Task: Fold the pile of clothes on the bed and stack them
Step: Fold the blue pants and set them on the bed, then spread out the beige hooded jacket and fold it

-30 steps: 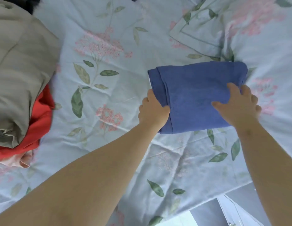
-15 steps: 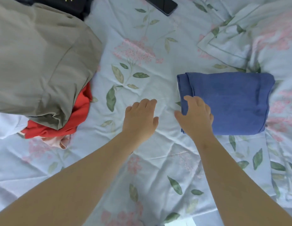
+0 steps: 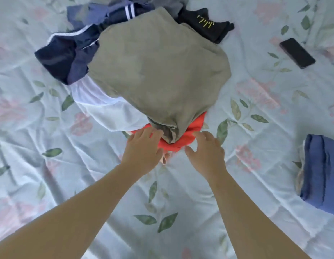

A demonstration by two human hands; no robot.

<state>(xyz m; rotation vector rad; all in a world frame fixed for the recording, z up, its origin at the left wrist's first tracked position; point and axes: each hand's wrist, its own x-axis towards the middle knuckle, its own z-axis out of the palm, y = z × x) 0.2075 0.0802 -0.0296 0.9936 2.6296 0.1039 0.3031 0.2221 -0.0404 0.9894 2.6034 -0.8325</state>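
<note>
A pile of unfolded clothes lies in the middle of the bed. On top is a large khaki garment (image 3: 158,68); under its near end shows a red garment (image 3: 186,135), with a white one (image 3: 106,109) at the left and dark blue striped clothes (image 3: 69,53) behind. My left hand (image 3: 142,150) reaches the pile's near edge, its fingertips touching the red cloth. My right hand (image 3: 205,152) hovers just right of the red garment with fingers spread and holds nothing. A folded blue garment (image 3: 321,172) lies at the right edge.
A black phone (image 3: 297,53) lies on the floral bedsheet (image 3: 69,165) at the upper right. A black garment with yellow print (image 3: 207,25) sticks out behind the pile. Bare sheet stretches between the pile and the folded blue garment.
Both hands have left the folded blue garment and moved left to the pile's near edge. The view has swung left, so the pile is now central.
</note>
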